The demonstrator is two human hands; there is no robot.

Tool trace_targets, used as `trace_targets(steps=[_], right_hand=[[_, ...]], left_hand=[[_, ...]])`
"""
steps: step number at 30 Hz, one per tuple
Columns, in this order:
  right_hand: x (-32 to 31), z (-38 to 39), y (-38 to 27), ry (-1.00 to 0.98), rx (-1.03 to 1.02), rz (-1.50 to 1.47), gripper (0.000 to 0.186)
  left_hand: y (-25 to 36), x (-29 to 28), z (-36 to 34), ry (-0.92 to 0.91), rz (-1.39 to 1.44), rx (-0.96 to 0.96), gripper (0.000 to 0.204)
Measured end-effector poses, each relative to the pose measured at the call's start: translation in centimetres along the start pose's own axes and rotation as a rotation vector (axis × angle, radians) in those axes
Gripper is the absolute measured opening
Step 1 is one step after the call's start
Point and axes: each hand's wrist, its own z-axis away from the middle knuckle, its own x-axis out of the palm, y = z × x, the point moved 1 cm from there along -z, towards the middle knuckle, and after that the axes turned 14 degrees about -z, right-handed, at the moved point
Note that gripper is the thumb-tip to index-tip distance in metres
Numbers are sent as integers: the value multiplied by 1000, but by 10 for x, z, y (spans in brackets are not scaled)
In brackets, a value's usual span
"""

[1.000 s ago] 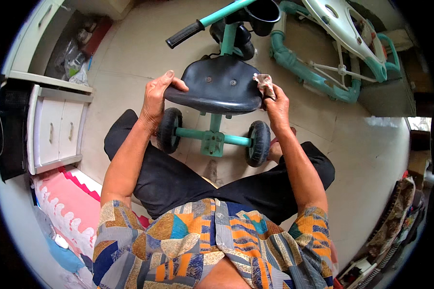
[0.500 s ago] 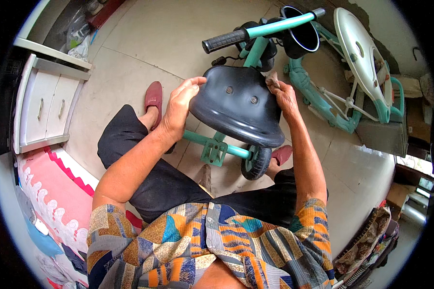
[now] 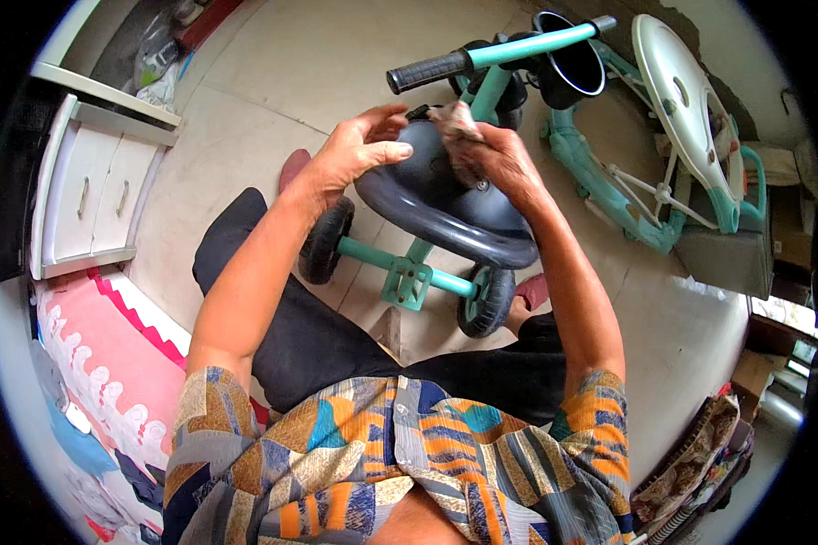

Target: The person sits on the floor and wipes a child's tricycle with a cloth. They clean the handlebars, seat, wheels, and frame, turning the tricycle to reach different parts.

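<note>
The head-worn fisheye view (wide, near) looks down on the left hand (image 3: pixel 347 156) and right hand (image 3: pixel 507 165).

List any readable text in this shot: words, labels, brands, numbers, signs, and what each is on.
No readable text anywhere.
Glossy black moulded seat: no lettering visible, partly covered by the hands.
Pale patterned cloth in the right hand: blurred, no legible text.
Teal metal handlebar with black ribbed grip: none visible.
Brown cardboard box at right: any print too small to read.
</note>
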Motion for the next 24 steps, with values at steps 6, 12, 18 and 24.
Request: trace_targets(steps=[6, 12, 18, 24], right_hand=[[15, 13, -32, -311, 141, -196, 40], [13, 38, -44, -284, 133, 66, 46], [8, 50, -38, -275, 113, 135, 41], [-22, 88, -6, 178, 121, -76, 38]], left_hand=[[16, 13, -23, -231, -34, -18, 81], [14, 12, -22, -466, 25, -12, 77], [-5, 12, -47, -328, -185, 11, 18], [-29, 17, -85, 62, -1006, 190, 8]])
